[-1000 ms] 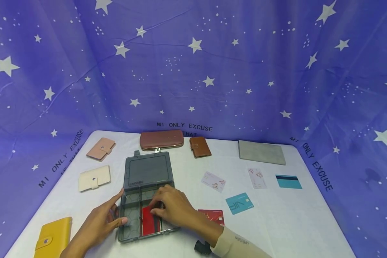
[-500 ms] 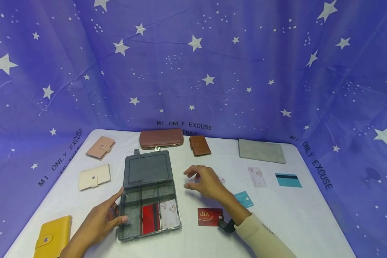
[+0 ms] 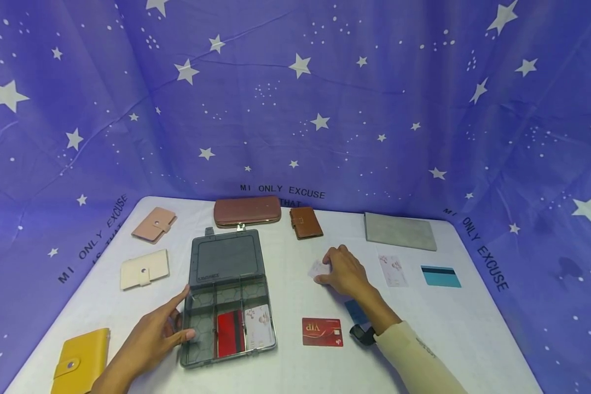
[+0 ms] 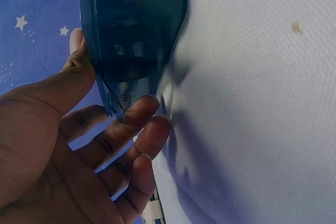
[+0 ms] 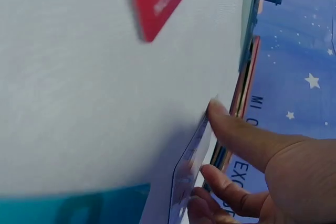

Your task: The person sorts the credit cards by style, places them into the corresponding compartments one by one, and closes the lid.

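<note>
A grey clear plastic divided box point(image 3: 204, 364) lies with its lid point(image 3: 226, 254) laid back. My left hand point(image 3: 150, 336) grips its left side, thumb over the rim; the left wrist view has the curled fingers against the box wall point(image 4: 136, 19). Inside, a red card point(image 3: 230, 334) and a white floral card point(image 3: 259, 326) fill two front compartments. To the right, my right hand point(image 3: 347, 271) pinches another white floral card point(image 3: 317, 268). In the right wrist view that card point(image 5: 186, 179) stands tilted, its edge at the thumb. The hand covers part of it.
A red VIP card point(image 3: 322, 332), a partly hidden teal card point(image 3: 355, 312), a white floral card point(image 3: 393, 271) and a striped teal card point(image 3: 440, 276) lie at right. Wallets stand about: yellow point(image 3: 81, 361), cream point(image 3: 144, 270), pink point(image 3: 154, 224), maroon point(image 3: 247, 211), brown point(image 3: 306, 222), grey point(image 3: 399, 231).
My right hand has left the box's front compartments, moved right across the table and taken hold of a white floral card. The left hand has stayed at the box's side.
</note>
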`<state>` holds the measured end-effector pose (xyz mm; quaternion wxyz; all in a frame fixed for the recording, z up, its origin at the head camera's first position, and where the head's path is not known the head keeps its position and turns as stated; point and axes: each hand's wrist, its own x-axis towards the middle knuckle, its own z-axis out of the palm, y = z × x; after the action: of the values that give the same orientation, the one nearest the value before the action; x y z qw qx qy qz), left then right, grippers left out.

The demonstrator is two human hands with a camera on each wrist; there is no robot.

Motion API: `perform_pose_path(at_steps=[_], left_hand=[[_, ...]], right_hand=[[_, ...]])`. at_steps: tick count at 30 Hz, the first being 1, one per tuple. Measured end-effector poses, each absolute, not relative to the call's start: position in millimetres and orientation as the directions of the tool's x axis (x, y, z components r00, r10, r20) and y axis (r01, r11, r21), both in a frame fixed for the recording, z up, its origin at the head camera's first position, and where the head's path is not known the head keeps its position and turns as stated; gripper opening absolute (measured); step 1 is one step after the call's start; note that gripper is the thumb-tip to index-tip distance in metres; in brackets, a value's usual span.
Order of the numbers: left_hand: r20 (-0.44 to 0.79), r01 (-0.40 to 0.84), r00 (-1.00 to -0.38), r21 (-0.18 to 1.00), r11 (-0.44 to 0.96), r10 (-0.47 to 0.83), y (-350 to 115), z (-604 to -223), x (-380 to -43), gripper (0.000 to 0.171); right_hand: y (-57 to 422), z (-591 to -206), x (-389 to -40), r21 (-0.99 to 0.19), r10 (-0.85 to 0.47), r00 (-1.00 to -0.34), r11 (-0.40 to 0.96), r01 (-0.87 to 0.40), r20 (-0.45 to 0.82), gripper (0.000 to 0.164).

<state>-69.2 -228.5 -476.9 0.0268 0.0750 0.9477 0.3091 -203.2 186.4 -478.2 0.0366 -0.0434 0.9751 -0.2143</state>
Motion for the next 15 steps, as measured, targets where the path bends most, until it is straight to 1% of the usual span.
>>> perform_pose_path(at_steps=[4, 7, 10, 12, 15], left_hand=[[-0.003, 0.13, -0.987, 0.596, 0.793, 0.164, -228, -478, -69, 0.091], [-0.005, 0.129, -0.986, 0.598, 0.791, 0.164, -228, -478, -69, 0.091], [-0.005, 0.128, -0.987, 0.598, 0.791, 0.164, -228, -477, -69, 0.091], [-0.006, 0.128, -0.986, 0.597, 0.792, 0.164, -227, -476, -69, 0.091], [-0.006, 0.128, -0.987, 0.592, 0.795, 0.164, -228, -475, -69, 0.091]], right_hand=[[184, -481, -204, -0.447, -0.106, -0.994, 0.891, -0.084, -0.025, 0.046], [181, -482, -204, -0.478, -0.13, -0.991, 0.87, -0.124, 0.021, 0.039], [178, -479, -201, -0.514, -0.183, -0.98, 0.835, -0.196, 0.077, 0.032], [175, -475, -198, -0.539, -0.231, -0.966, 0.803, -0.256, 0.114, 0.033], [169, -467, -193, -0.572, -0.308, -0.94, 0.748, -0.337, 0.151, 0.041]])
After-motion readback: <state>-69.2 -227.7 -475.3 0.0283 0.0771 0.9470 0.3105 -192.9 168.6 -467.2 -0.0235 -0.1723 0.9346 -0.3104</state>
